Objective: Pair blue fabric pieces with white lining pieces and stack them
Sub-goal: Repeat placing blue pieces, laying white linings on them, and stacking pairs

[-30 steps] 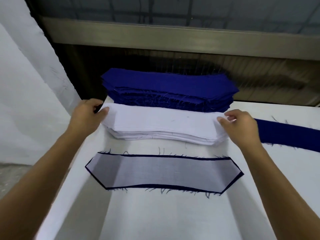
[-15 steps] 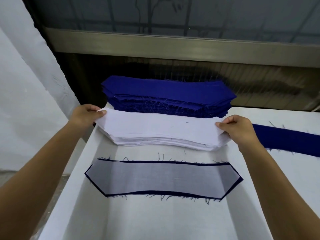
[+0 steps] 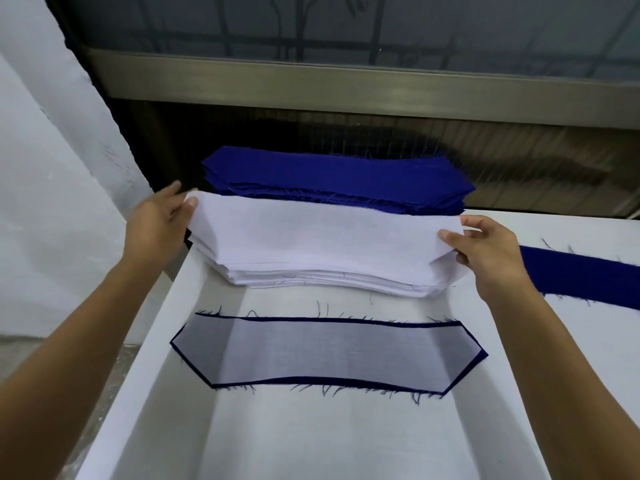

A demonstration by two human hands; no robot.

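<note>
A thick stack of white lining pieces lies across the middle of the white table. My left hand pinches the left end of the top white lining piece, and my right hand pinches its right end. That top piece is lifted slightly off the stack. Behind it sits a stack of blue fabric pieces. Nearer to me lies a paired piece: white lining on blue fabric, with a blue border showing all round.
A long blue strip lies on the table at the right. A dark wall and a metal rail stand behind the table. White cloth hangs at the left beyond the table's edge.
Both hands have taken hold of the ends of the top white lining piece and raised it a little off the stack.
</note>
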